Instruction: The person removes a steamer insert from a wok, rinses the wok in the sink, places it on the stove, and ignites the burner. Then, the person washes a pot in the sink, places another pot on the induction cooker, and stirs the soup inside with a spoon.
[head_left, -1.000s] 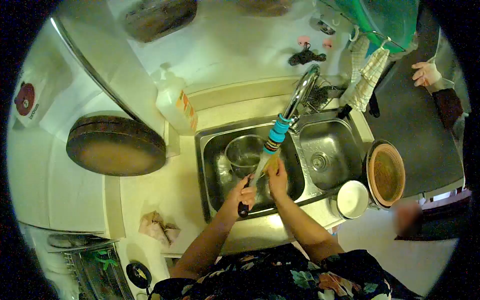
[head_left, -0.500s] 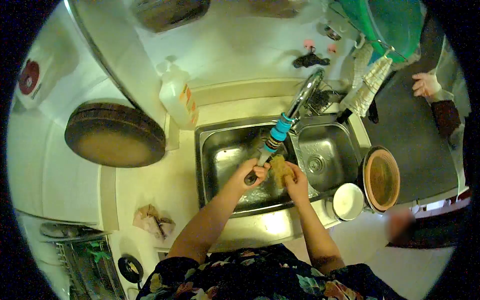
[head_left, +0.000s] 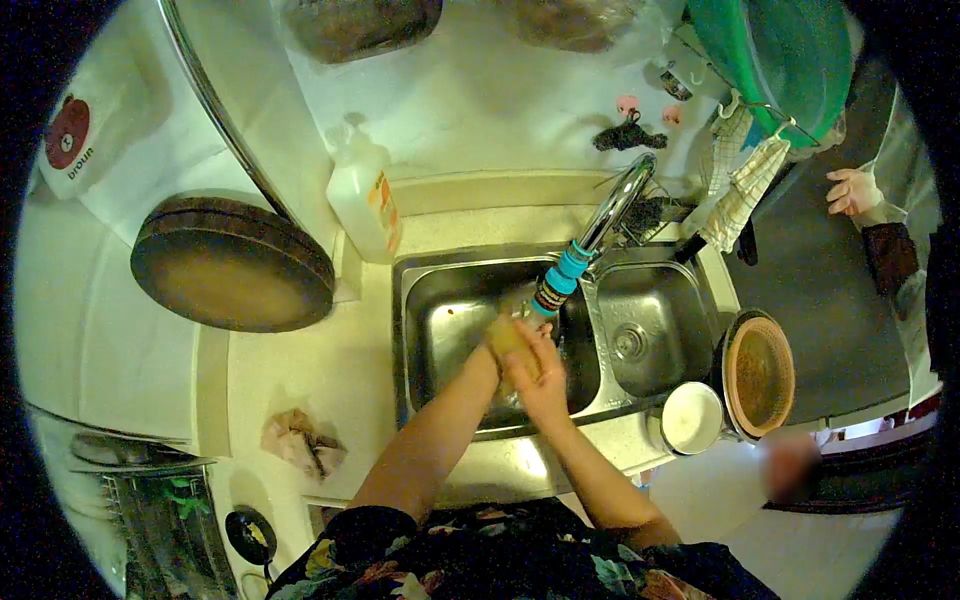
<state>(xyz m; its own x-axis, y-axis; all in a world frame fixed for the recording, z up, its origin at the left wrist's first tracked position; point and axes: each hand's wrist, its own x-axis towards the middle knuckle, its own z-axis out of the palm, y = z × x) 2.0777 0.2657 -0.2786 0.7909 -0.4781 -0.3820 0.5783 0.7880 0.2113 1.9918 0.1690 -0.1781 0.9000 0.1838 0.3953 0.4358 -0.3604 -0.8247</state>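
Note:
Under the running tap (head_left: 590, 235) with its blue nozzle, my two hands meet above the left sink basin (head_left: 455, 305). A yellow sponge (head_left: 512, 338) is in my right hand (head_left: 543, 378), whose fingers press it against my left hand. My left hand (head_left: 490, 362) is closed, mostly covered by the sponge and the right fingers. What it holds is hidden there.
A white jug (head_left: 362, 205) stands behind the sink. Right of the basins sit a white bowl (head_left: 690, 418) and an orange basket (head_left: 760, 368). Crumpled paper (head_left: 302, 443) lies on the left counter. Another person's hand (head_left: 853, 192) is at far right.
My right hand has moved left with the sponge, onto my left hand. The dark-ended thing seen in my left hand is now out of sight. The view has shifted slightly.

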